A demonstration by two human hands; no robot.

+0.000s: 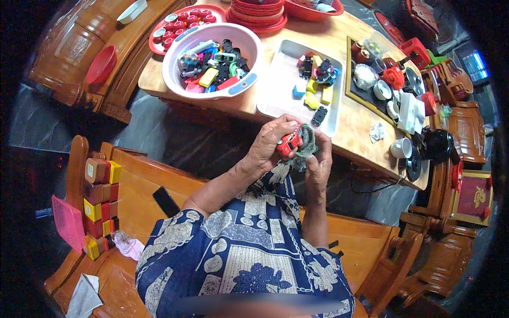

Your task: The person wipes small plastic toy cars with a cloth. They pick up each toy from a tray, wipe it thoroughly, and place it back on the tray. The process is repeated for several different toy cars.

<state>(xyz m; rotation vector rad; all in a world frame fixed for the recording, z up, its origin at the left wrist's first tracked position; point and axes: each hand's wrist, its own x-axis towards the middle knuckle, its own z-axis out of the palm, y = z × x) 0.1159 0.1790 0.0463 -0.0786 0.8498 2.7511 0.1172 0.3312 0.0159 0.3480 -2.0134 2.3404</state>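
Note:
A red toy car (288,142) is gripped in my left hand (267,140), held just in front of the table's near edge. My right hand (319,156) holds a grey-green cloth (304,153) against the car's right side. Beyond my hands lies a white ribbed tray (278,93) with several toys on it: a black toy car (319,116) near its front, yellow pieces (311,100), a blue piece (298,92) and a cluster of dark and coloured toys (325,72). To its left, a pale basin (171,75) with blue handles is filled with more toys.
Red stacked plates (256,18) and a round red tray of cups (220,14) stand at the table's back. A gold-edged tray (350,75) with crockery is at right, near a white cup (401,148). Behind me are a wooden bench (139,175) and a dark phone (166,202).

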